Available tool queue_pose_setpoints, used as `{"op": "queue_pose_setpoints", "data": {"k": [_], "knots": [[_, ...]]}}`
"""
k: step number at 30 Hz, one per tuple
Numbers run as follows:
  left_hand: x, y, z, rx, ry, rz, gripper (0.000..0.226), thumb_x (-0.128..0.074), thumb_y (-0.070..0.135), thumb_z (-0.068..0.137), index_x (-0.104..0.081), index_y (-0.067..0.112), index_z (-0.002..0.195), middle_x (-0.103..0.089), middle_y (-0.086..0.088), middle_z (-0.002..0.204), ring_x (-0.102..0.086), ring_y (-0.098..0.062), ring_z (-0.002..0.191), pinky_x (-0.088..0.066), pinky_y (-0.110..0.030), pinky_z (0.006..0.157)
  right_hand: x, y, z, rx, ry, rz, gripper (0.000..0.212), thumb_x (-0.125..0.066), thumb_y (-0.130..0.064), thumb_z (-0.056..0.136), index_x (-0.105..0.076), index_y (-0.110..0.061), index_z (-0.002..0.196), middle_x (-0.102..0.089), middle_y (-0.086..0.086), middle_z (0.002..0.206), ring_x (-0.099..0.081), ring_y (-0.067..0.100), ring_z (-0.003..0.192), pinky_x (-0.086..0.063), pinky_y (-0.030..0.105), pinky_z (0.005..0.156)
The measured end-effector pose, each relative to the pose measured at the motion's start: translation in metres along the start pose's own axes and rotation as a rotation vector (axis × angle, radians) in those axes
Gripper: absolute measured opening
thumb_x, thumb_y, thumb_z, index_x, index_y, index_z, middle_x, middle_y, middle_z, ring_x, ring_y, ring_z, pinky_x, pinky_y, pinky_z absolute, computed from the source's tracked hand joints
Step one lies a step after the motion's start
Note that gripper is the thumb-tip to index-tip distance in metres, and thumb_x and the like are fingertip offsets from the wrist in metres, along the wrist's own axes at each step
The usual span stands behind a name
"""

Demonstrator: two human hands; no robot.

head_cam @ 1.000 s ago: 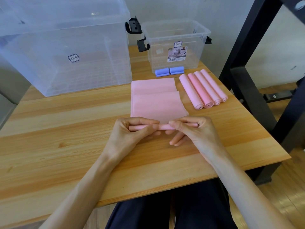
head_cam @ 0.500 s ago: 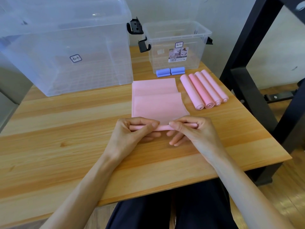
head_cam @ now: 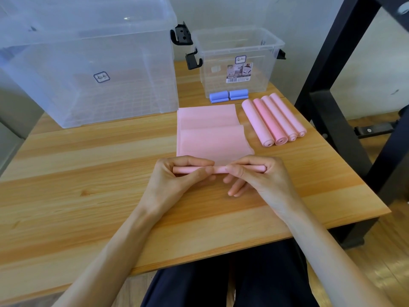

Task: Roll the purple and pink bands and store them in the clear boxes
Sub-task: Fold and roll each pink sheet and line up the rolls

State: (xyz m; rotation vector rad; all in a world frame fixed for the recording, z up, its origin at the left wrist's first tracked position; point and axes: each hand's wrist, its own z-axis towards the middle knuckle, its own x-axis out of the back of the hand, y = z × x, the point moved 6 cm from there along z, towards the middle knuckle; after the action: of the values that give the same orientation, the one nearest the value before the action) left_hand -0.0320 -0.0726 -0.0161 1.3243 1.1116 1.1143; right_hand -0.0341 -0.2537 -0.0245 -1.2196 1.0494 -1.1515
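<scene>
Wooden table (head_cam: 66, 196) at frame centre: pink band (head_cam: 210, 138) is pinched at its thin rolled start by left hand (head_cam: 174, 180) and right hand (head_cam: 259, 180), four pink rolls (head_cam: 274, 120) and two purple rolls (head_cam: 229, 96) done, none boxed.

Matt pink band (head_cam: 212, 138); wood-grain table (head_cam: 88, 173); glossy clear plastic boxes (head_cam: 88, 63)

"Storage Box" on the small clear box's label (head_cam: 239, 73)

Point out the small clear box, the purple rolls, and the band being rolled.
small clear box (head_cam: 261, 47): head view, right rim.
purple rolls (head_cam: 229, 95): head view, middle of the pair.
pink band (head_cam: 210, 140): head view, flat unrolled part.
</scene>
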Motion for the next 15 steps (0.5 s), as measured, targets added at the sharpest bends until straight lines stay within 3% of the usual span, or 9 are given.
{"op": "queue_pose_setpoints", "data": {"k": [6,10,15], "knots": [[-0.0003,-0.005,0.0019,0.057,0.019,-0.009,0.021,-0.072,0.023,0.08,-0.076,0.005,0.091,-0.077,-0.01,0.083,-0.076,-0.02,0.078,-0.06,-0.024,0.072,0.0004,0.0004,0.0004,0.005,-0.002,0.008,0.025,-0.077,-0.01,0.079,-0.073,-0.007,0.104,-0.075,0.012,0.075,-0.071,0.026,0.06,-0.06,0.03,0.054],[-0.003,-0.004,0.0018,0.06,-0.003,0.011,0.027,-0.066,0.029,0.084,-0.076,0.006,0.095,-0.077,-0.01,0.085,-0.076,-0.021,0.081,-0.061,-0.025,0.073,0.0014,0.001,0.0007,0.018,0.008,0.017,0.016,-0.074,-0.009,0.082,-0.074,-0.003,0.096,-0.076,0.014,0.082,-0.071,0.028,0.059,-0.059,0.031,0.054],[-0.0016,-0.0022,-0.0003,0.04,-0.009,-0.011,0.023,-0.069,0.027,0.078,-0.076,0.01,0.092,-0.078,-0.008,0.086,-0.076,-0.02,0.083,-0.06,-0.024,0.073,0.0015,-0.0002,0.0,-0.001,0.028,-0.001,0.013,-0.072,-0.015,0.086,-0.076,-0.002,0.089,-0.075,0.013,0.076,-0.069,0.027,0.054,-0.057,0.029,0.049]]}}
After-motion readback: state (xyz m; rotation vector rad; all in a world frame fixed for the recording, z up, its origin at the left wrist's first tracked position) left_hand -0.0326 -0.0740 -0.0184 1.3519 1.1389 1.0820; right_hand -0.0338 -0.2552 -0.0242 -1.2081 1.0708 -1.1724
